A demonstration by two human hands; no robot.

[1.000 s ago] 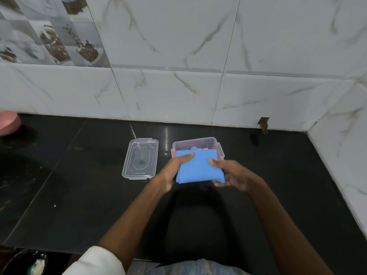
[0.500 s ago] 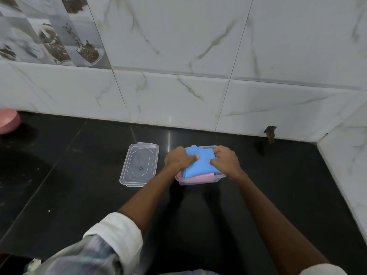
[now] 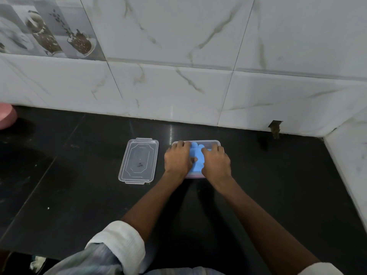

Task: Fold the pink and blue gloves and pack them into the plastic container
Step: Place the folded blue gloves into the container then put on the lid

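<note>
A clear plastic container (image 3: 215, 142) stands on the black counter near the wall. The folded blue glove (image 3: 197, 155) lies on top inside it, fingertips pointing to the wall. A thin pink edge, the pink glove (image 3: 195, 176), shows under it at the near wall of the container. My left hand (image 3: 177, 158) lies flat on the glove's left half and my right hand (image 3: 216, 160) flat on its right half, both pressing down with fingers stretched toward the wall. Most of the glove and container is hidden beneath my hands.
The container's clear lid (image 3: 139, 160) lies flat just left of it. A pink bowl (image 3: 6, 116) sits at the far left edge. A tiled wall runs behind, with a side wall (image 3: 349, 155) at the right. The black counter (image 3: 79, 195) spreads out in front.
The folded blue glove went from being held in front of the container into it. Both hands shifted from gripping its sides to lying flat on top.
</note>
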